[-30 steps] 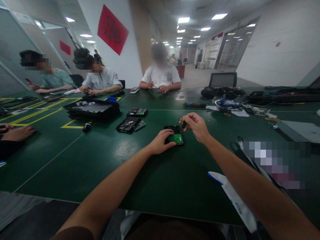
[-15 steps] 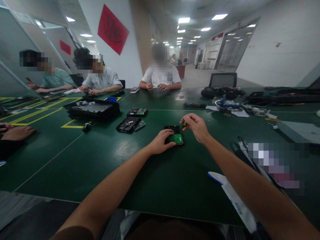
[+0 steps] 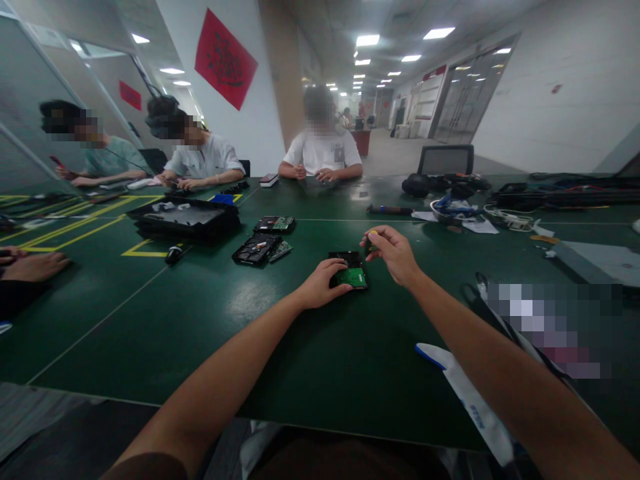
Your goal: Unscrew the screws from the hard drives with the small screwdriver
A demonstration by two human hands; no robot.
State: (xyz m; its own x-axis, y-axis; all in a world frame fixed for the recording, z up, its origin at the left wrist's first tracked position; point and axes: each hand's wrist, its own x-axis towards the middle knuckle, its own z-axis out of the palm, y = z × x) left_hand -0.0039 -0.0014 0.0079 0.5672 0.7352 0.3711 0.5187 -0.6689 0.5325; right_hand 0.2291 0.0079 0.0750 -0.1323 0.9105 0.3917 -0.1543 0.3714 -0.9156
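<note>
A hard drive (image 3: 353, 275) with a green circuit board face up lies on the table before me. My left hand (image 3: 325, 283) grips its left side, fingers along the far part and thumb near the front edge. Just right of the drive, my right hand (image 3: 390, 250) is raised, its thumb and fingers closed around a small screwdriver (image 3: 371, 243) with a dark and yellow handle. The fingers hide much of the tool, and I cannot tell whether its tip touches the drive.
Left of the drive lie an opened hard drive (image 3: 256, 249), a loose circuit board (image 3: 280, 251) and another drive (image 3: 275, 224). A black tray (image 3: 185, 219) stands farther left. Cables (image 3: 457, 208) and a dark-handled tool (image 3: 390, 209) lie right. Co-workers (image 3: 320, 153) sit across and left.
The fingers of my right hand have shifted on the screwdriver, and its handle has turned and stands more upright. My left hand and the hard drive stay in place.
</note>
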